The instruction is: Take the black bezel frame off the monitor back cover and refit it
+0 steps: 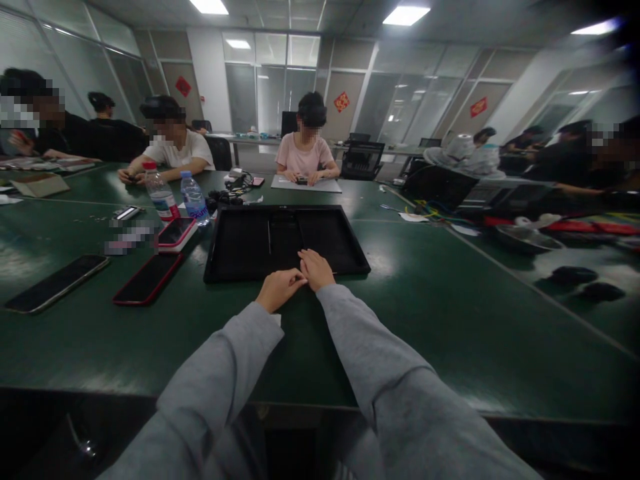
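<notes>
A shallow black tray (240, 247) with a raised rim lies before me on the green table. My left hand (280, 289) is at the tray's near edge, its thumb and fingers closed in a pinch. Beside it my right hand (317, 269) has its fingers closed and curled over, reaching past the near rim. The hands touch or nearly touch; whatever small thing may be between the fingers is hidden. A dark flat item (283, 222) shows faintly at the tray's far side, with a thin bright line near it.
Left of the tray lie a red-edged phone (148, 279), another phone (177, 233) and a long dark phone (56, 283). Two plastic bottles (193, 199) and black cables (223, 199) stand behind. A co-worker (306, 150) sits opposite. A metal bowl (530, 239) is at right.
</notes>
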A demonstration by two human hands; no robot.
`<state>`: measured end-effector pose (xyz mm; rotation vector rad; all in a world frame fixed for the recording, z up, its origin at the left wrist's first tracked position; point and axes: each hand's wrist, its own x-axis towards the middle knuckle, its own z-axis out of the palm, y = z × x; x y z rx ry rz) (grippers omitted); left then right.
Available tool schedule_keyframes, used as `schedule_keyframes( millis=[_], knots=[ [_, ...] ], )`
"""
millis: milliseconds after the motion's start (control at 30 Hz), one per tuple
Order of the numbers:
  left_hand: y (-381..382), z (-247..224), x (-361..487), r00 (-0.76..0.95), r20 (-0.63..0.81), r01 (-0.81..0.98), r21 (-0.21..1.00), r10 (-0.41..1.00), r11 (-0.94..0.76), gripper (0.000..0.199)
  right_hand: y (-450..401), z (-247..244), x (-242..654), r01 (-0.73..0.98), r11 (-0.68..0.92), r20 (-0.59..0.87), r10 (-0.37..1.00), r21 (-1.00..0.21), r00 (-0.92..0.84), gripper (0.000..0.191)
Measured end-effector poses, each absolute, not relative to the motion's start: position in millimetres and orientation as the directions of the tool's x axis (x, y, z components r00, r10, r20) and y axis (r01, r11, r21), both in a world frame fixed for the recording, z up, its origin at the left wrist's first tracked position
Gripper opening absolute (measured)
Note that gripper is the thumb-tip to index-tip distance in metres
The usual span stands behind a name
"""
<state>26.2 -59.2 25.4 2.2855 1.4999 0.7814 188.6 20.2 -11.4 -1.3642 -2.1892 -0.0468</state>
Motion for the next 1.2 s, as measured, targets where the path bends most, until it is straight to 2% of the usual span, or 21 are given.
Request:
schedule_keyframes(
  millis=[167,300,400,500,633,767,933,1200],
  knots=[
    [-48.8,28.3,-6.9,0.179,0.431,0.842,0.398,0.885,-0.364,0.038,10.3,-6.5,192.3,0.807,0.513,0.476,0.81,-0.293,-0.342,0.042],
    [-42.9,36.3,-51.3,0.037,0.511,0.911,0.337,0.859,-0.239,0.036,4.3,0.0,205.5,0.783,0.54,0.508,0.789,-0.308,-0.344,0.041],
    [-39.8,39.3,-91.6,-0.075,0.552,0.936,0.326,0.83,-0.132,0.034,11.5,3.3,229.4,0.804,0.5,0.557,0.786,-0.322,-0.266,0.041],
    [-35.4,34.0,-127.6,-0.241,0.589,0.942,0.333,0.771,0.039,0.038,30.3,1.7,265.4,0.849,0.388,0.607,0.788,-0.358,-0.104,0.041],
    [-24.0,15.4,-157.1,-0.46,0.499,0.865,0.437,0.734,0.246,0.055,58.4,-9.3,312.7,0.868,0.215,0.623,0.772,-0.449,0.131,0.042],
    [-11.7,0.1,-165.8,-0.487,0.336,0.813,0.512,0.806,0.278,0.06,73.9,-21.9,332.9,0.812,0.097,0.539,0.792,-0.575,0.286,0.042],
    [-6.8,-1.2,-164.0,-0.442,0.284,0.818,0.518,0.851,0.252,0.063,74.2,-24.3,330.0,0.77,0.095,0.485,0.823,-0.631,0.296,0.04],
    [-5.7,-1.0,-164.8,-0.447,0.237,0.809,0.518,0.862,0.278,0.063,63.3,-12.8,323.8,0.767,-0.031,0.338,0.886,-0.64,0.318,0.046]
  ],
)
